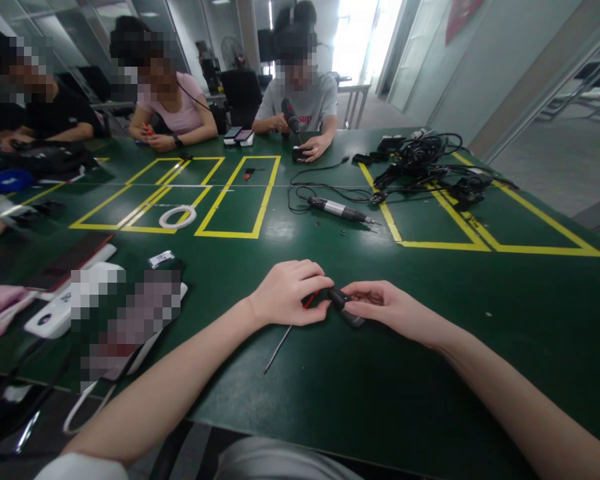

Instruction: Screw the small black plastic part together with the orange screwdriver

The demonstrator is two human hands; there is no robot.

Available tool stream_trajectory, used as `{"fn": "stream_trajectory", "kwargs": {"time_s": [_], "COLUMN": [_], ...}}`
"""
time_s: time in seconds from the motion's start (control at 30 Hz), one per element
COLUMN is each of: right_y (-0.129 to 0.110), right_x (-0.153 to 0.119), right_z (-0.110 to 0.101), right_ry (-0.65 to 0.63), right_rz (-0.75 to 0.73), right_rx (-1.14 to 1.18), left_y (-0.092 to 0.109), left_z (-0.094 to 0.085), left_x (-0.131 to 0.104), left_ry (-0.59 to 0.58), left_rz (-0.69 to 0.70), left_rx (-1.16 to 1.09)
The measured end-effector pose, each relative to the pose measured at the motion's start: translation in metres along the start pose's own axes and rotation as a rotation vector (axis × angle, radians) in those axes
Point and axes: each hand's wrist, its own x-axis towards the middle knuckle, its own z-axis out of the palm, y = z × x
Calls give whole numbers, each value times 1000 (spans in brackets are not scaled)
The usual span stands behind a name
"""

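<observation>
So the left hand [295,293] has its fingers curled around a red-and-black piece [311,298], mostly hidden by the palm, so I can't tell its full shape. The right hand [377,303] is nearly closed, pinching a dark cylindrical part [339,298] that sits right between the two hands, just off the left fingertips. A thin metal shaft [278,349] pokes out from under the left hand, pointing back toward the wearer.

Further out to the left of the left hand there's a phone-like slab [140,310], blurred over, plus a white power strip [55,317]. Beyond the hands, a white ring [177,217] lies on the green worktop [430,300] near yellow tape outlines, and a black-and-silver pen-style driver [337,208] is ahead, with a pile of black cables [420,157] past it on the right. Across the way, a person in grey [300,93] grips a power driver [291,117].
</observation>
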Motion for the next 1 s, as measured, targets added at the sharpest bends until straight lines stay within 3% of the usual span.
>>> {"fn": "stream_trajectory", "kwargs": {"time_s": [0.13,0.33,0.47,0.67,0.87,1.0], "right_y": [3,8,12,18,21,22], "right_x": [0,3,5,6,13,11], "right_z": [1,6,9,14,22,24], "right_ry": [12,267,358,369,414,445], "right_rz": [-77,-259,-322,-311,-326,-411], "right_rx": [-59,-307,-372,-429,-450,-387], "left_y": [-3,-13,-14,-8,-10,-10], "left_z": [-6,-9,-3,-4,-11,-10], "left_x": [-1,-3,-4,-3,1,-2], "left_ry": [-43,-299,-352,-247,67,217], "left_rz": [-57,-323,-424,-602,-926,-1060], "left_rx": [-67,-22,-163,-478,-1117,-1297]}}
